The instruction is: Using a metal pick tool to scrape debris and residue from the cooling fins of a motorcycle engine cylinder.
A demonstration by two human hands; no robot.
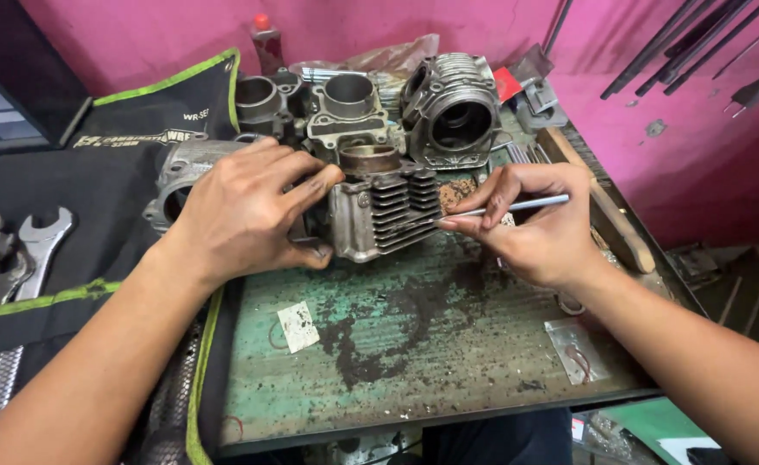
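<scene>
1. The left hand (242, 211) lies on the left side of a finned engine cylinder (384, 211); its fingers (311, 182) are spread over the top edge and the thumb presses low on the front, so the hand grips the part.
2. This cylinder stands on the desk (431, 336), near the back of the green worn top, between the two hands (its cooling fins face the right hand).
3. The right hand (539, 228) holds a thin metal rod (517, 205); the thumb and the first fingers are pressed together and pinch it like a pen.
4. The tip of the rod touches the fins on the right side of the cylinder.
5. Behind the held cylinder stand more engine parts: two cylinder blocks (345, 108) with round bores, and a larger finned cylinder (453, 112) lying with its opening toward the camera.
6. On the left, a black tool roll (69, 185) with green edge covers part of the desk, and several open-end wrenches (18, 258) lie in it.
7. A small white paper piece (298, 327) lies on the desk in front of the left hand, and a small clear plastic bag (576, 349) lies under the right forearm.
8. A wooden stick (603, 207) rests along the right edge of the desk, just behind the right hand.
9. The wall behind is pink (138, 34).
</scene>
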